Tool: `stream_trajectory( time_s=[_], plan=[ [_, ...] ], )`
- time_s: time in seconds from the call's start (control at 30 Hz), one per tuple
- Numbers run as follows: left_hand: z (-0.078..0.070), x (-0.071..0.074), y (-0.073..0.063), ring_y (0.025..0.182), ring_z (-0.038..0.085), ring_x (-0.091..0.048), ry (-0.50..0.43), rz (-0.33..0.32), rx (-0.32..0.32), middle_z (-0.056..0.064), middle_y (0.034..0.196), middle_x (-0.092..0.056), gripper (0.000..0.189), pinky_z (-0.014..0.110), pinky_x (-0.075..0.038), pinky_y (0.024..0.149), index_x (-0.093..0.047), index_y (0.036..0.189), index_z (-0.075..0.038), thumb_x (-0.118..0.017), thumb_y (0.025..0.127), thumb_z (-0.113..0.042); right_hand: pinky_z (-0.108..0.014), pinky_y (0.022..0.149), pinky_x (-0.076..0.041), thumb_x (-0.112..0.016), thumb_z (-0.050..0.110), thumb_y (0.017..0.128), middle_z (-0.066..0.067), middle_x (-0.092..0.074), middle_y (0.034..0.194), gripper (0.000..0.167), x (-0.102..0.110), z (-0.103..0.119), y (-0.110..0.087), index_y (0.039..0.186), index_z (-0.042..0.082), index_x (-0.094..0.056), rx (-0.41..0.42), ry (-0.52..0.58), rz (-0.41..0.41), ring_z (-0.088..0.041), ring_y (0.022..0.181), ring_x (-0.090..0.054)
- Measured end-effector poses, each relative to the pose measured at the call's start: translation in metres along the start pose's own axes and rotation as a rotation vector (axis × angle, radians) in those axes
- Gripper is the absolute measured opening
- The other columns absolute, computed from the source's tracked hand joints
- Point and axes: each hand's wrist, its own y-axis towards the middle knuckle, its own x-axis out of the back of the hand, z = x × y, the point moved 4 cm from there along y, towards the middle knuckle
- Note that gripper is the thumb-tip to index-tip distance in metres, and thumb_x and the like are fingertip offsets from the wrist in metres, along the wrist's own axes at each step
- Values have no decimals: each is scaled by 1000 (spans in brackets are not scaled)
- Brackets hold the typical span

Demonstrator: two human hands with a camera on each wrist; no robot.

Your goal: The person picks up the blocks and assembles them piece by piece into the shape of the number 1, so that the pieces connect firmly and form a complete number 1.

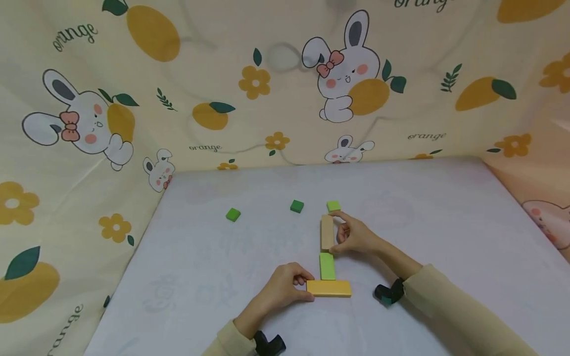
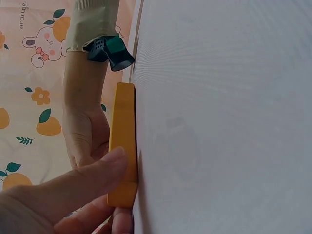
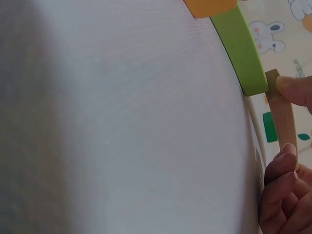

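Observation:
My left hand (image 1: 282,287) pinches the left end of a yellow-orange block (image 1: 329,289), which lies crosswise on the table; in the left wrist view, the thumb presses on that block (image 2: 124,122). A light green block (image 1: 327,267) runs away from its far side. Beyond that is a plain wooden block (image 1: 327,232) in line with it, gripped by my right hand (image 1: 354,235) between thumb at the near end and fingers at the far end. The right wrist view has the wooden block (image 3: 283,117) at the end of the green block (image 3: 241,53).
Just past the wooden block lies a small light green block (image 1: 333,205). A dark green cube (image 1: 297,206) and a bright green cube (image 1: 233,214) sit farther left on the white table (image 1: 187,277). A printed cloth (image 1: 267,113) hangs behind and at the sides.

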Motion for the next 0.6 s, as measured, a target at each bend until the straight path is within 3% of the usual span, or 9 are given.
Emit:
stream_trajectory(
  time_s=[0.6],
  plan=[
    [0, -1, 1, 74, 6, -47, -7, -1, 30, 5, 84, -61, 30, 13, -39, 65, -73, 96, -3, -85, 70, -10, -18, 57, -39, -83, 17, 72, 2, -52, 69, 89, -2, -5, 6, 144, 2, -33, -36, -28, 101, -4, 60, -45]
  ],
)
